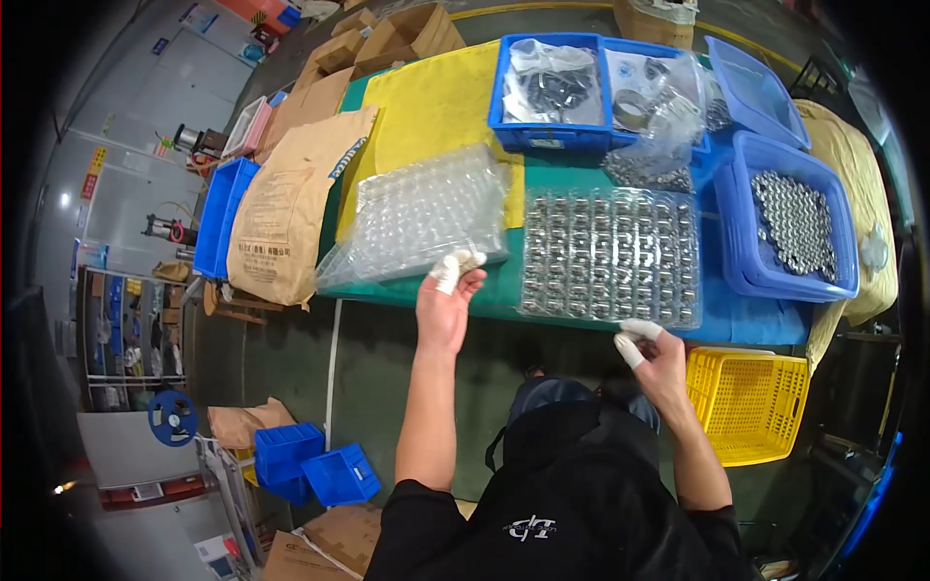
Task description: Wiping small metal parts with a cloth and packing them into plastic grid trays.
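My left hand [452, 279], with white covers on some fingertips, is closed at the front edge of a clear plastic tray [426, 208]. This tray's pockets look empty, and loose clear film spreads from its left side. To its right, a second clear tray [610, 257] lies flat, its rows filled with small shiny metal parts. Just below the front edge of the filled tray is my right hand [657, 356]. Its covered thumb and forefinger are apart, with nothing visible between them; the other fingers are curled and partly hidden.
A blue basket [731, 247] of metal rings stands at the right, above a yellow crate [746, 407] off the table. Blue bins [547, 137] holding bagged parts line the back. A brown paper sack [291, 218] and another blue bin [215, 218] are at the left.
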`<act>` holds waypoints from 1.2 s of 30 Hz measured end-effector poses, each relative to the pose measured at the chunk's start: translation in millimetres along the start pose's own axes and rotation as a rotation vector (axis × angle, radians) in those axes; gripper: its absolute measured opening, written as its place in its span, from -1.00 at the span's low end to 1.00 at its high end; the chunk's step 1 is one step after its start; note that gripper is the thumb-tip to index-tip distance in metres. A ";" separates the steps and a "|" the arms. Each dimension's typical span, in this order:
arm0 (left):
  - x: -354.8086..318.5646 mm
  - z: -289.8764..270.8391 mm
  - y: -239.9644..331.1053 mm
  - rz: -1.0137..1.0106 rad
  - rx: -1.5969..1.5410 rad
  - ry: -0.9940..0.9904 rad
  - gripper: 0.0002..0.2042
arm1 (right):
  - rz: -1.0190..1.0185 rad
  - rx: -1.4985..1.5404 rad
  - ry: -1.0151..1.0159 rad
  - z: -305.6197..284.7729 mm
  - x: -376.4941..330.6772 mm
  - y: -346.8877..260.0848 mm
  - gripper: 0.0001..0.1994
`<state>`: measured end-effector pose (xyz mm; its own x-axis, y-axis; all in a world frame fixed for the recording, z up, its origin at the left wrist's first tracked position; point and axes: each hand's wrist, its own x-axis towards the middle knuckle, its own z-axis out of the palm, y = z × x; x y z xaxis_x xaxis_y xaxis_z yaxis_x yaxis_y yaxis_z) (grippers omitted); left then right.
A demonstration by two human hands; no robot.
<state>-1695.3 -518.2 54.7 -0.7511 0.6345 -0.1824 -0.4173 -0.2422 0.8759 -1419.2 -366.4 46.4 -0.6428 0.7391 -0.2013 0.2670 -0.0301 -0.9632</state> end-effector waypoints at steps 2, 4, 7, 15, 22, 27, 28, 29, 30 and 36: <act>-2.8 -9.1 7.8 0.023 0.004 -0.105 -0.73 | 0.088 0.025 -0.105 39.9 26.5 -31.8 -0.72; -6.1 -16.0 8.2 0.023 0.037 -0.166 -0.74 | 0.119 0.172 -0.191 77.1 57.3 -46.9 -0.66; -13.5 -15.2 21.0 0.040 0.165 -0.275 -0.74 | 0.421 0.466 -0.282 124.4 101.2 -64.9 -0.37; -38.9 -72.9 -17.1 -0.050 0.234 -0.421 -0.79 | 0.582 0.734 -0.249 186.7 125.4 -41.0 -0.58; -55.7 -143.5 -35.0 -0.206 0.457 -0.234 -0.81 | 0.295 0.641 -0.260 153.2 90.1 -64.6 -0.21; -48.0 -211.0 -10.2 -0.334 -0.245 0.195 -0.55 | 0.241 0.670 -0.169 66.1 60.4 -54.2 -0.15; -42.8 -194.3 7.3 -0.343 -0.241 0.181 -0.55 | 0.182 0.707 -0.151 50.5 54.6 -46.2 -0.14; -34.5 -166.2 38.9 -0.323 -0.356 0.134 -0.50 | 0.179 0.710 -0.134 34.9 47.1 -42.8 -0.14; -27.8 -146.3 59.3 -0.293 -0.468 0.095 -0.42 | 0.168 0.697 -0.130 21.8 40.2 -39.9 -0.14; -20.8 -57.5 69.4 -0.111 0.011 -0.024 -0.78 | 0.124 0.699 -0.059 -37.5 21.4 1.1 -0.31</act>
<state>-1738.1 -590.3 93.6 -0.6878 0.6747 -0.2679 -0.4916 -0.1614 0.8557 -1405.7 -325.4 47.7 -0.6806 0.6650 -0.3073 -0.1697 -0.5512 -0.8169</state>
